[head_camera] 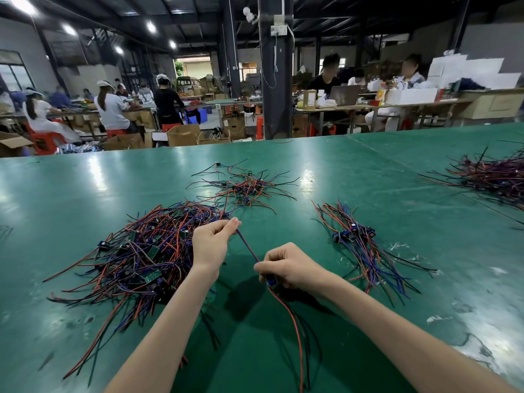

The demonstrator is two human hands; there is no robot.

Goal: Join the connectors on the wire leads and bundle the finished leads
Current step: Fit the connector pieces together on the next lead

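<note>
A wire lead (247,246) with blue and red strands stretches taut between my two hands above the green table (85,194). My left hand (211,242) pinches its far end between thumb and forefinger. My right hand (286,266) grips the lead at its blue connector (270,281), from which red and black wires (295,327) trail toward me. A big tangled pile of leads with small green boards (141,256) lies to the left of my left hand. An aligned bunch of leads with blue connectors (360,242) lies to the right.
A smaller scatter of leads (243,188) lies farther out in the middle. Another heap of wires (493,177) sits at the far right. Beyond the table edge, people work at benches among cardboard boxes, and a dark pillar (276,66) stands there.
</note>
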